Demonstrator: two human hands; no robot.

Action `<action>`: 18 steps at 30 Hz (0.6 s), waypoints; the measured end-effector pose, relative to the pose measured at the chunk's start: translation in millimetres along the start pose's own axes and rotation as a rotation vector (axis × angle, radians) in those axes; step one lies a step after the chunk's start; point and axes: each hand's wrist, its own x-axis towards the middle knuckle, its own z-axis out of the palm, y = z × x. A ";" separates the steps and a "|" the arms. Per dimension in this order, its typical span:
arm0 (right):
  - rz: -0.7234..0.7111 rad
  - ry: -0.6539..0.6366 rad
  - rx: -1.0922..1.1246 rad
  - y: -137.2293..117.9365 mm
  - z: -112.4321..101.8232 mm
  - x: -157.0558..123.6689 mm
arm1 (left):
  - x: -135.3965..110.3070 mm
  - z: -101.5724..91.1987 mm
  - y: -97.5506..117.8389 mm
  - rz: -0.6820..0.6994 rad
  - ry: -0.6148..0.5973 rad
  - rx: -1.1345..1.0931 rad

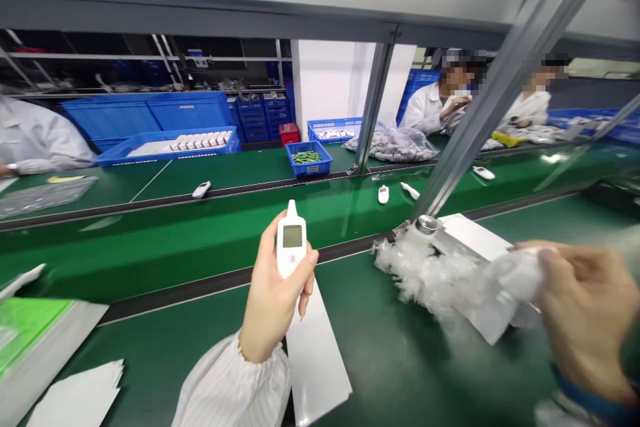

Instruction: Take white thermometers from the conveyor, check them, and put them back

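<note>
My left hand [273,297] is raised over the green bench and wrapped round a small white device with a grey screen [291,240], held upright. My right hand [585,313] is at the far right, blurred, its fingers closed on a crumpled clear plastic bag [517,277] from a heap of plastic bags [430,277]. Under my left wrist a white paper strip [317,360] lies flat on the bench.
The green conveyor belt [150,240] carries more white devices [201,189] [383,194]. Blue crates [310,161] stand beyond it. A slanted metal post [480,113] rises from the bench. Other workers in white coats [430,107] sit at the far side. White sheets [80,397] lie at lower left.
</note>
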 end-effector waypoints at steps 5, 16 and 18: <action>-0.085 0.086 -0.035 -14.6 40.4 45.4 | -4.1 0.0 5.4 -0.018 0.037 0.063; -0.470 -0.407 -0.176 25.0 107.2 30.3 | -4.5 1.3 5.0 -0.054 0.027 0.092; -0.504 -0.429 -0.208 32.4 102.2 22.7 | -3.6 1.3 4.5 -0.066 0.017 0.091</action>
